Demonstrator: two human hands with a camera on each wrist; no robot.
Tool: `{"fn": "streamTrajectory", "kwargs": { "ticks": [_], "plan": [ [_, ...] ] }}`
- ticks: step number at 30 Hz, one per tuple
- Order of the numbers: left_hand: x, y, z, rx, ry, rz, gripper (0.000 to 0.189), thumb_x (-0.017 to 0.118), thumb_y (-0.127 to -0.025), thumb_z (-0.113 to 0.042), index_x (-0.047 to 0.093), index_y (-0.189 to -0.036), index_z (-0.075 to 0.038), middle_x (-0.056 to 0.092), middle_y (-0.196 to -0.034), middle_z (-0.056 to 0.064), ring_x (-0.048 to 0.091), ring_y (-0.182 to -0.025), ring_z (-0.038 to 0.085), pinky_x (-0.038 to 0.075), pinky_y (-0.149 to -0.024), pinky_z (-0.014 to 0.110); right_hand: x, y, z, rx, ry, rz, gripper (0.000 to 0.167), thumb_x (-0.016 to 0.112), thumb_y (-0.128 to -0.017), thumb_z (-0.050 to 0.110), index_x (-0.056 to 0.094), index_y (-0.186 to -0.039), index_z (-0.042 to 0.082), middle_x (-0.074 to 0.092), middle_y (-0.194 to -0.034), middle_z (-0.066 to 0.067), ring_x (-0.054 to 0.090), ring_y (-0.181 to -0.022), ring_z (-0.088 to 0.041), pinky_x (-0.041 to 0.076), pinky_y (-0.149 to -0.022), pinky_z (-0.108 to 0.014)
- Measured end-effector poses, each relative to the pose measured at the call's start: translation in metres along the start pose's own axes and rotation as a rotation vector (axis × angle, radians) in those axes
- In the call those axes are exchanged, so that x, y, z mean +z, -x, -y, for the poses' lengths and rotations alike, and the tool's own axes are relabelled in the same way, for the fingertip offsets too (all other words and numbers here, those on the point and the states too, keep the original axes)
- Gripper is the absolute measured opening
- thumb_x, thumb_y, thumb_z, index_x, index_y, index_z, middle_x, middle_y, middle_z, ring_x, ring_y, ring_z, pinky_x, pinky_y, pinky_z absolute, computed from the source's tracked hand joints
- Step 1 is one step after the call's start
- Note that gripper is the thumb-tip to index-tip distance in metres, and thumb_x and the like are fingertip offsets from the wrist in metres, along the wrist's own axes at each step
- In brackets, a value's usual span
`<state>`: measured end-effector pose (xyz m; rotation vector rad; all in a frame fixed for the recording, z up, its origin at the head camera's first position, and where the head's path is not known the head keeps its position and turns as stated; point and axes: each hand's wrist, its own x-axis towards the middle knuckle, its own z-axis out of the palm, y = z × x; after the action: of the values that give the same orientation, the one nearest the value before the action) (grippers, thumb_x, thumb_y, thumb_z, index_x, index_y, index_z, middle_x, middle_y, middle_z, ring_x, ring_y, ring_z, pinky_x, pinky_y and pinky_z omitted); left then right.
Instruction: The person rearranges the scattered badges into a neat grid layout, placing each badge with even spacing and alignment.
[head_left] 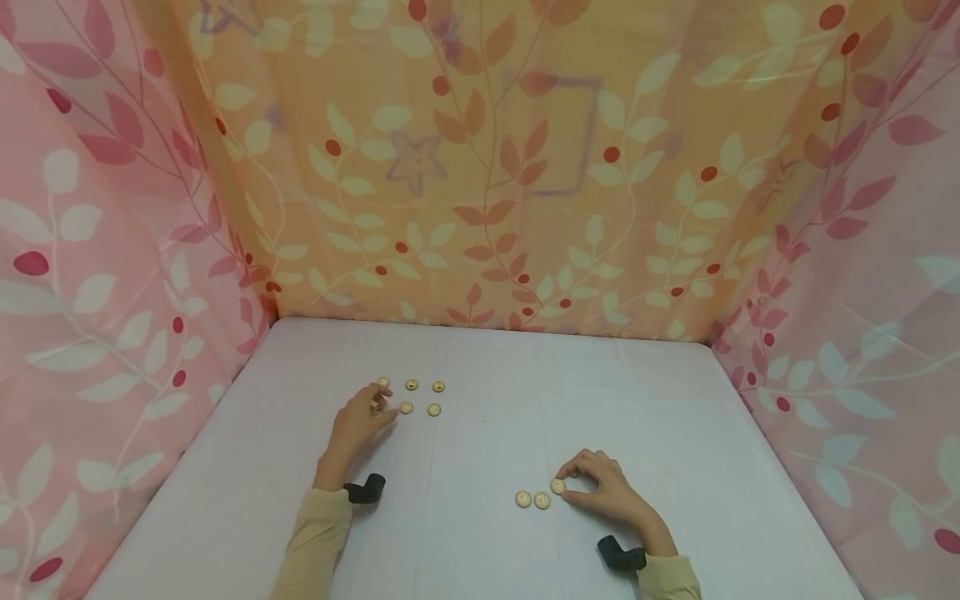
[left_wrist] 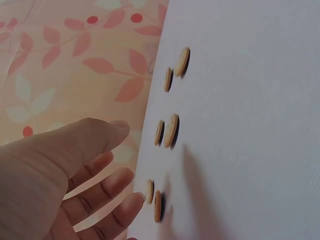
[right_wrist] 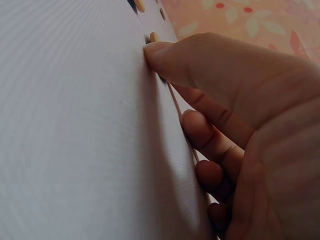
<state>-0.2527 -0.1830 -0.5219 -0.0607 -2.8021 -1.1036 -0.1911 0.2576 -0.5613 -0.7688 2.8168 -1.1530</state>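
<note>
Left sleeve (head_left: 311,542) is nearest, at near side of worktop (head_left: 480,358). Left hand (head_left: 358,423), fingers (left_wrist: 107,187) loosely apart, beside six discs (head_left: 434,410). Right hand (head_left: 606,490) pinches single disc (head_left: 558,486), just beside two discs (head_left: 522,499). Gap is small; careless sideways push could probably knock these.

No readable text, no labels, no numbers, no signs

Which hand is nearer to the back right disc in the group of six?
Left. The left hand is to the left of the back right disc; the right hand is farther off, to its right and well toward the person, pinching another disc.
</note>
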Motion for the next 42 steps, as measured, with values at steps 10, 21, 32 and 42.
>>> {"fn": "streamTrajectory", "kwargs": {
  "ticks": [10, 21, 32, 42],
  "plan": [
    [0.004, 0.005, -0.019, 0.037, 0.008, -0.022, 0.033, 0.071, -0.08, -0.025, 0.06, -0.107, -0.01, 0.063, -0.097, 0.006, 0.058, -0.088, 0.026, 0.042, -0.071, 0.039, 0.001, 0.0, 0.0, -0.001, 0.002, 0.002, 0.024, 0.074, -0.076, 0.036, 0.062, -0.097, 0.033, 0.055, -0.091, 0.016, 0.041, -0.085, -0.007, 0.024, -0.076, -0.033],
    [0.022, 0.007, -0.037, 0.072, 0.023, 0.026, 0.032, 0.073, -0.078, -0.026, 0.063, -0.104, -0.012, 0.064, -0.095, 0.004, 0.058, -0.085, 0.023, 0.041, -0.073, 0.037, 0.0, -0.001, -0.003, 0.013, 0.029, -0.004, 0.025, 0.074, -0.074, 0.039, 0.063, -0.096, 0.033, 0.053, -0.088, 0.017, 0.04, -0.084, -0.005, 0.024, -0.076, -0.032],
    [0.046, 0.01, -0.058, 0.156, 0.034, 0.084, 0.027, 0.072, -0.079, -0.027, 0.062, -0.101, -0.016, 0.064, -0.096, 0.002, 0.057, -0.084, 0.019, 0.041, -0.068, 0.031, 0.0, -0.001, -0.002, 0.05, 0.028, -0.003, 0.025, 0.074, -0.073, 0.042, 0.063, -0.095, 0.035, 0.053, -0.088, 0.019, 0.041, -0.086, -0.004, 0.025, -0.077, -0.032],
    [0.066, 0.02, -0.077, 0.256, -0.023, 0.149, 0.023, 0.072, -0.079, -0.028, 0.063, -0.098, -0.019, 0.064, -0.092, -0.001, 0.055, -0.079, 0.014, 0.04, -0.068, 0.03, 0.001, 0.0, -0.001, 0.041, 0.028, -0.004, 0.026, 0.075, -0.073, 0.039, 0.063, -0.096, 0.034, 0.052, -0.088, 0.02, 0.04, -0.085, -0.004, 0.025, -0.077, -0.032]
  ]
}}
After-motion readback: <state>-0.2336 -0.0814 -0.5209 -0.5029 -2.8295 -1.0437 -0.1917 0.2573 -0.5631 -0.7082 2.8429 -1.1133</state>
